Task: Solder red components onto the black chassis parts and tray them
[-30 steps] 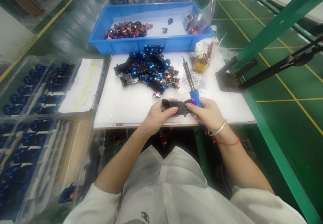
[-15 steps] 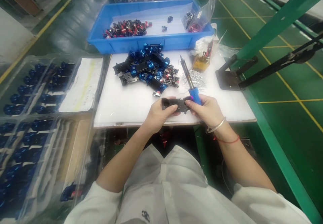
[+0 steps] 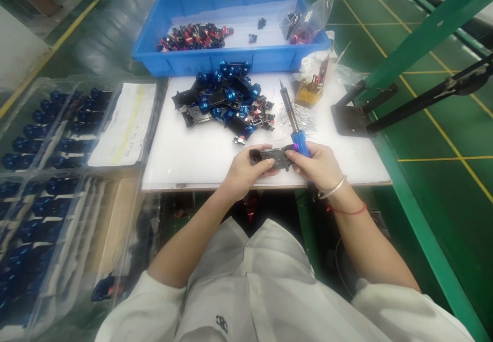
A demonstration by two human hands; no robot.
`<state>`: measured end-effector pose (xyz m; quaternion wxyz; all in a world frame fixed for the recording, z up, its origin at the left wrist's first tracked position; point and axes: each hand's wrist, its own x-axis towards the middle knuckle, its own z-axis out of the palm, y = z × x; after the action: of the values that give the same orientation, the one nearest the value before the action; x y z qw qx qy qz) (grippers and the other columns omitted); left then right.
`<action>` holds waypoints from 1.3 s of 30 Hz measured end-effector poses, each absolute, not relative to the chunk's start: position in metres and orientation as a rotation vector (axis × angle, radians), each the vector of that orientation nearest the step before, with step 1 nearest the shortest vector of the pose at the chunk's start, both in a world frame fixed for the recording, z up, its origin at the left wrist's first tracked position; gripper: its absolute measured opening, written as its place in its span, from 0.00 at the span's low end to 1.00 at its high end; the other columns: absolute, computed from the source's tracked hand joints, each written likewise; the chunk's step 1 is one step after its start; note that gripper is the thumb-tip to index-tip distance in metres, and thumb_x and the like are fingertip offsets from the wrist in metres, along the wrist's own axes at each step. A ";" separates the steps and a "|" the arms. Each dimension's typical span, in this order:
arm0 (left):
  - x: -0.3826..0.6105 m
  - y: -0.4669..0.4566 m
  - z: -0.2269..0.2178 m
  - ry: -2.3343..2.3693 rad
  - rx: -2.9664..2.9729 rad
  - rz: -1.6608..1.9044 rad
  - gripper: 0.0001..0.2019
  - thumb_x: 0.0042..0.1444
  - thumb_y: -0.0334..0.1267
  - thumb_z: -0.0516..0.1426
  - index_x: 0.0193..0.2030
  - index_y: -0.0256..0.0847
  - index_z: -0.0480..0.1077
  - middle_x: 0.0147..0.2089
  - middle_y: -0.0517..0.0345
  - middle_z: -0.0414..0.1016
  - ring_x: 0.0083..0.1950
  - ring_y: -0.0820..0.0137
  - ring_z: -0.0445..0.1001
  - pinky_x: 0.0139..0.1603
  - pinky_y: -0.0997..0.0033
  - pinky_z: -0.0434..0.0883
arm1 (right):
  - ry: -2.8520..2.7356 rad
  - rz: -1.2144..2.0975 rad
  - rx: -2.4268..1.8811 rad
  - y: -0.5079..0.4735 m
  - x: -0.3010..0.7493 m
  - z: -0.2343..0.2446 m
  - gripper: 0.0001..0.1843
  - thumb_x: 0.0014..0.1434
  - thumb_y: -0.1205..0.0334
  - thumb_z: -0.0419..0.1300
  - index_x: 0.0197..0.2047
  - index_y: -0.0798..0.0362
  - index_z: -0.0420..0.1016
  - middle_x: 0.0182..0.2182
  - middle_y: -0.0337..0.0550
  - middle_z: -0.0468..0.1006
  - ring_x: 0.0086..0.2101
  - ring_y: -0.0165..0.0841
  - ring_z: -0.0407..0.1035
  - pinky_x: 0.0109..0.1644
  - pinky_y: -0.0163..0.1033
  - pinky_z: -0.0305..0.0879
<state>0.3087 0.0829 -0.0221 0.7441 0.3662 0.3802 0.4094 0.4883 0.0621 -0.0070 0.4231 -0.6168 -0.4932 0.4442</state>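
1. Pinching a flat dark frame (image 3: 275, 158), the left hand (image 3: 246, 170) has its fingers curled closely over the frame's left end.
2. The right hand (image 3: 314, 167) wraps its fingers around the blue handle of a soldering iron (image 3: 299, 143), and its fingertips (image 3: 291, 157) press against the frame's right end. The iron's tip points up and away from the person.
3. Both hands hold the frame over a white work board (image 3: 185, 170), near its front edge.
4. Just past the hands lie a heap of blue-and-black parts (image 3: 225, 100) and a spread of loose metal pins (image 3: 296, 118). A small yellow box (image 3: 308, 93) stands beyond the pins.
5. Farther off, a blue plastic tray (image 3: 231, 59) holds red-and-black parts (image 3: 192, 36). Clear trays of blue parts (image 3: 50, 131) sit left, and a black metal stand (image 3: 348, 113) sits right.
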 end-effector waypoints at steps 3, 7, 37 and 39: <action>0.309 0.083 -0.023 0.846 0.826 0.910 0.19 0.46 0.34 0.69 0.45 0.34 0.74 0.45 0.51 0.75 0.43 0.65 0.78 0.50 0.51 0.79 | -1.262 1.108 -1.543 0.063 0.489 -0.006 0.22 0.49 0.44 0.66 0.19 0.51 0.64 0.12 0.34 0.63 0.14 0.23 0.51 0.18 0.32 0.45; 0.309 0.084 -0.022 0.870 0.873 0.930 0.18 0.46 0.34 0.69 0.45 0.34 0.74 0.44 0.51 0.76 0.43 0.64 0.77 0.48 0.54 0.80 | -1.285 1.088 -1.548 0.063 0.488 -0.003 0.23 0.49 0.44 0.66 0.19 0.51 0.64 0.12 0.34 0.63 0.15 0.23 0.52 0.19 0.32 0.46; 0.324 0.107 -0.039 1.113 1.263 1.069 0.18 0.53 0.37 0.61 0.52 0.39 0.74 0.55 0.51 0.77 0.57 0.62 0.75 0.62 0.58 0.71 | -1.621 0.474 -1.926 -0.045 0.520 0.013 0.24 0.64 0.42 0.55 0.45 0.51 0.83 0.24 0.41 0.80 0.20 0.36 0.72 0.30 0.41 0.74; 0.323 0.106 -0.038 1.124 1.273 1.072 0.18 0.52 0.37 0.61 0.51 0.39 0.74 0.55 0.51 0.77 0.57 0.61 0.75 0.62 0.58 0.71 | -1.671 0.400 -1.893 -0.046 0.518 0.013 0.24 0.65 0.44 0.54 0.45 0.52 0.83 0.28 0.42 0.82 0.26 0.39 0.77 0.35 0.42 0.77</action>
<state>0.3234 0.1059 -0.0381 0.5369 0.5348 0.4722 0.4502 0.5179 -0.0463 0.0126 0.2887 -0.7089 -0.6258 0.1497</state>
